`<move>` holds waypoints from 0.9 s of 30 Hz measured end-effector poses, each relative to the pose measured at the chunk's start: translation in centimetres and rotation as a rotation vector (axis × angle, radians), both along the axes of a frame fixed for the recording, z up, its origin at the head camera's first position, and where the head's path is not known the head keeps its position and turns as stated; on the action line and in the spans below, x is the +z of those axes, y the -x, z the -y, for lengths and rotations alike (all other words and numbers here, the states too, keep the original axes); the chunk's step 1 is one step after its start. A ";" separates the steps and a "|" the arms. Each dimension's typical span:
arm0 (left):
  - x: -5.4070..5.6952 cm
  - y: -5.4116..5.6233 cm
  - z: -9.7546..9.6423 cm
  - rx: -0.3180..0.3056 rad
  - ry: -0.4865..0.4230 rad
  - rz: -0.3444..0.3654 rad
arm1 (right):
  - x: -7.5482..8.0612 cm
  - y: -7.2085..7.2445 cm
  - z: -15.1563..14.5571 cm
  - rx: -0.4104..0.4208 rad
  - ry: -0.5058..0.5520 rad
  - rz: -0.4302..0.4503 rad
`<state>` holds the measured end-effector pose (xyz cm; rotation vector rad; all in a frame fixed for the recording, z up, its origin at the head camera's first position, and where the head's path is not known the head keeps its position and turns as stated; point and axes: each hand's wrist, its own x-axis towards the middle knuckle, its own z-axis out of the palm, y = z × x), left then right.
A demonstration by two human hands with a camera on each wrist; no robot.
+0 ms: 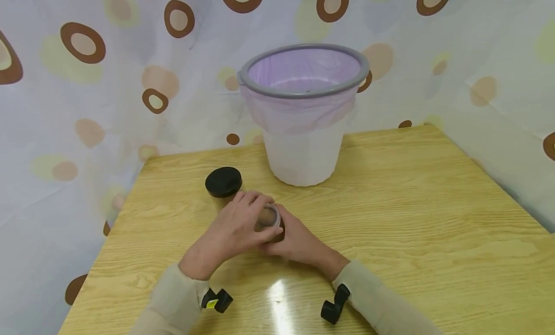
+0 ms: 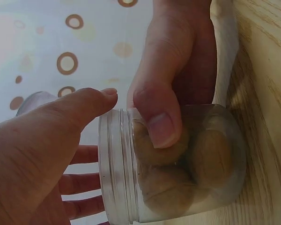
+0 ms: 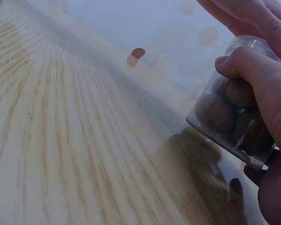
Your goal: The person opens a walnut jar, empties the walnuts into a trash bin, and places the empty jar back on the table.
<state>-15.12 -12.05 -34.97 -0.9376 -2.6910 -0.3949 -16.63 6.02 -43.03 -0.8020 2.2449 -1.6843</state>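
Note:
A clear jar [image 2: 118, 168] with a threaded neck holds several round brown things [image 2: 166, 190], perhaps walnuts. My right hand [image 1: 303, 241] grips its side, thumb pressed on the wall in the left wrist view. At its mouth is my left hand [image 1: 234, 226], thumb and fingers spread to either side of the rim. No lid shows on the neck. Whether the left fingertips touch the rim is hard to tell. Just beyond the left hand stands another container with a black lid [image 1: 223, 181], its lower part mostly hidden by that hand.
A white bin [image 1: 303, 154] with a grey rim and a pinkish-purple liner stands at the back of the wooden table [image 1: 425, 205]. Behind the table hangs a patterned cloth [image 1: 125, 103]. Light glares off the tabletop near the front.

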 end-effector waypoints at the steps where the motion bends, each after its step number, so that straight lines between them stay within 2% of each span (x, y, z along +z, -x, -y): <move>1: 0.0 0.0 -0.1 0.002 -0.004 0.010 | 0.2 0.0 -0.2 -0.002 -0.005 0.000; 8: 0.2 0.4 -1.1 -0.007 -0.053 0.037 | 1.7 0.3 -1.8 -0.040 -0.068 -0.055; 16: 0.3 0.6 -2.0 -0.032 -0.134 0.020 | 3.9 1.3 -3.2 -0.054 -0.178 -0.235; 18: 0.2 0.7 -2.2 -0.037 -0.152 0.022 | 4.5 1.4 -3.5 -0.058 -0.229 -0.263; 23: -0.1 1.0 -2.8 -0.039 -0.213 0.062 | 6.0 1.0 -4.6 -0.137 -0.489 -0.364; 25: -0.3 1.2 -3.0 -0.034 -0.247 0.102 | 6.5 0.8 -4.9 -0.161 -0.585 -0.432; 27: -0.6 1.4 -3.4 -0.034 -0.294 0.156 | 6.9 0.7 -5.3 -0.164 -0.636 -0.513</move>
